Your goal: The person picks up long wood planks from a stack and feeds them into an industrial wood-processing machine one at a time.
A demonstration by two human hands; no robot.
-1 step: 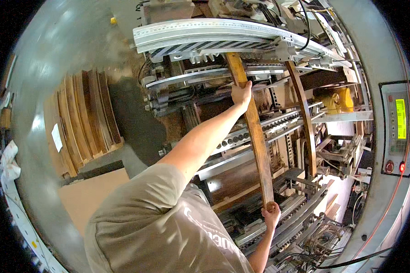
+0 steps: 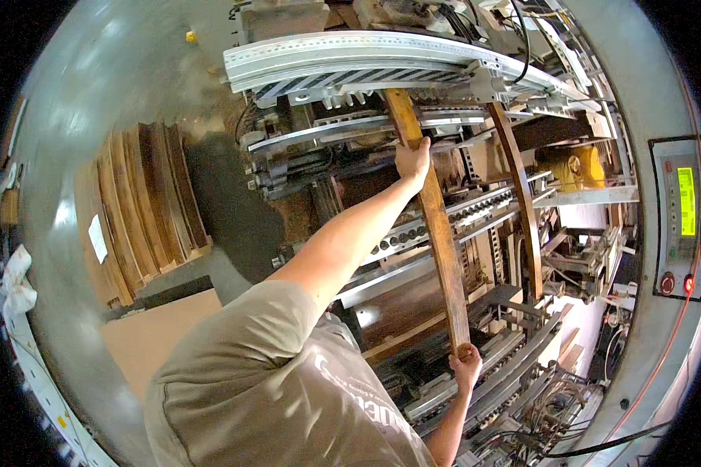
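Observation:
A long, narrow wooden board (image 2: 442, 237) lies across the machine's metal rails. Its far end passes under a pale metal beam (image 2: 350, 62). My left hand (image 2: 414, 163) is closed around the board toward that far end, with the thumb along its right side. At the near end, my right hand (image 2: 467, 367) grips the board's tip with curled fingers. To the right, a second wooden strip (image 2: 522, 206) runs nearly parallel, apart from both hands.
A stack of long brown boards (image 2: 144, 206) stands on the floor at left, beside a flat tan sheet (image 2: 163, 335). A control panel (image 2: 676, 218) with a lit yellow-green screen is on the right. A yellow part (image 2: 580, 170) and a black cable (image 2: 607, 449) are also at right.
The view has shifted very slightly. My right hand's fingers have moved a little at the board's near end. My left hand keeps its hold.

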